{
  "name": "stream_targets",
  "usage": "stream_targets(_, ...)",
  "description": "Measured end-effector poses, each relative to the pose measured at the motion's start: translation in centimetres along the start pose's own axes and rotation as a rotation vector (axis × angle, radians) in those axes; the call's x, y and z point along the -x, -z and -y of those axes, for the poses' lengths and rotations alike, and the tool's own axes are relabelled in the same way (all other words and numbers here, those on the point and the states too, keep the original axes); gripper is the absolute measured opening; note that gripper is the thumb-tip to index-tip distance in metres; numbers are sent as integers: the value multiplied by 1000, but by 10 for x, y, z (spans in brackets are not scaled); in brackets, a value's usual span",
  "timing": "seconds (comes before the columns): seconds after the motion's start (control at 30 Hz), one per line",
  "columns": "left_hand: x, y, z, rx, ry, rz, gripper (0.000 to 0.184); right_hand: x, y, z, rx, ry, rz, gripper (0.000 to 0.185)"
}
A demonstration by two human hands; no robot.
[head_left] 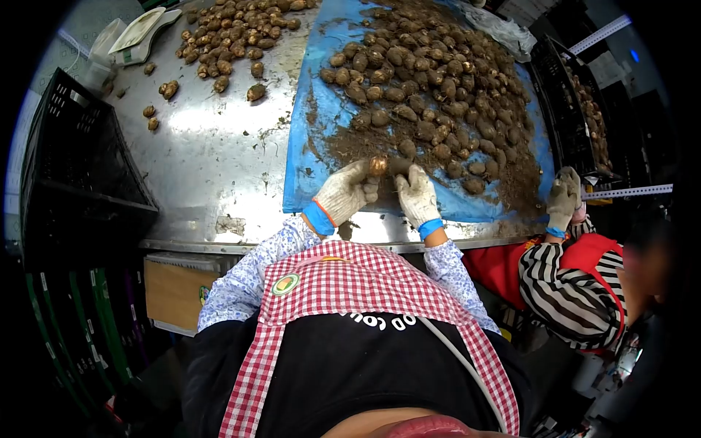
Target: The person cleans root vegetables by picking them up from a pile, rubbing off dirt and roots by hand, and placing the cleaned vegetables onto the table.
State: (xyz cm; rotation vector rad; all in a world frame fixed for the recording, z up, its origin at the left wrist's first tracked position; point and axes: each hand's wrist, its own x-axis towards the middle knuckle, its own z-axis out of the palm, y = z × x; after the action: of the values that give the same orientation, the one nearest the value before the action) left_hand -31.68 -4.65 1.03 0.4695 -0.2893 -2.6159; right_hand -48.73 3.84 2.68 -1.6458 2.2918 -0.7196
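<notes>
My left hand (347,191), in a soiled white knit glove, is closed on a round brown tuber (378,166) held between thumb and fingers above the table's front edge. Just right of it, my right hand (416,195), gloved too, has its fingers bent around a dark brown object (399,166) that I cannot make out. Beyond both hands, a large heap of soil-covered tubers (438,95) lies on a blue sheet (298,160). A second group of cleaner tubers (234,33) rests on the bare metal at the upper left.
A black crate (80,168) stands at the left edge of the metal table (197,157). At the upper left is a scale (139,40). Another person (577,277) in stripes is at the right, gloved hands by the table corner. A crate (558,109) of tubers stands behind.
</notes>
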Motion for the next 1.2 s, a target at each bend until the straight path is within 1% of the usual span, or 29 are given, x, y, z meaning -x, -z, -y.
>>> stream_targets(0.07, -3, 9, 2, 72, 30, 33, 31, 4, 8, 3, -93, 101, -82, 24)
stream_targets(0.13, -5, 10, 3, 112, 24, 66, 32, 7, 12, 5, -86, 144, -35, 30)
stream_targets(0.2, -3, 3, 2, -60, -23, 54, 32, 9, 38, 43, -22, 176, 22, 34)
stream_targets(0.23, -3, 1, 3, -155, -46, 33, 32, 0, 40, 50, -12, 22, 217, 36)
stream_targets(0.27, -2, -4, 2, -250, -71, 12, 31, 0, 39, 50, -25, 59, 211, 34)
stream_targets(0.3, 1, -8, 0, -214, -77, 28, 30, 0, 38, 49, -37, 97, 207, 34)
stream_targets(0.33, 3, -14, -2, -141, -30, -27, 30, -1, 37, 49, -50, 137, 204, 33)
stream_targets(0.4, 11, -28, -7, 4, 65, -136, 30, -5, 35, 49, 49, 60, 240, 28)
stream_targets(0.47, -5, 4, -1, 274, 132, 287, 29, -11, 31, 45, 147, -20, 273, 24)
stream_targets(0.5, -11, 14, 0, 409, 165, 502, 28, -11, 17, 25, 109, -11, 108, 22)
stream_targets(0.53, -15, 25, 2, 370, 118, 491, 27, -7, 7, 7, -102, 53, -80, 24)
stream_targets(0.6, -14, 23, 0, 296, 25, 464, 26, -6, 2, 1, 9, 170, -181, 30)
stream_targets(0.63, -12, 22, 2, 137, -52, 261, 26, -1, 2, -2, -42, 137, -110, 31)
stream_targets(0.7, 1, -18, 0, -186, -192, -139, 28, 1, 36, 43, -144, 63, 23, 34)
stream_targets(0.73, 0, -24, 2, -281, -213, -175, 29, 1, 30, 41, 34, 113, 14, 36)
stream_targets(0.8, -1, -29, 6, -471, -261, -252, 31, -4, 27, 42, -148, -44, 160, 35)
stream_targets(0.83, 0, -25, 0, -563, -248, -209, 35, -5, 30, 46, -46, 1, 217, 34)
stream_targets(0.9, 0, -24, -4, -537, -267, -206, 34, -9, 37, 55, 154, 99, 328, 31)
stream_targets(0.97, 4, -30, -6, -504, -295, -205, 32, -5, 14, 32, 365, 237, 228, 28)
stream_targets(1.0, 7, -35, -8, -581, -312, -237, 32, -2, 1, 14, 472, 306, 173, 26)
stream_targets(1.03, 8, -41, -10, -654, -332, -268, 31, 0, -6, -4, 417, 183, 144, 27)
stream_targets(1.07, 9, -45, -13, -725, -356, -301, 31, 0, 4, -4, 51, 20, 145, 34)
stream_targets(1.1, 12, -48, -14, -807, -367, -339, 31, 2, 11, -3, -197, -28, 118, 37)
stream_targets(1.13, 12, -46, -12, -825, -344, -334, 31, 5, 17, 1, -447, -84, 87, 42)
stream_targets(1.17, 11, -44, -11, -847, -319, -323, 32, 5, 2, -21, -555, 5, 71, 46)
stream_targets(1.2, 9, -44, -10, -869, -294, -308, 33, 5, 16, 0, -555, -30, 120, 46)
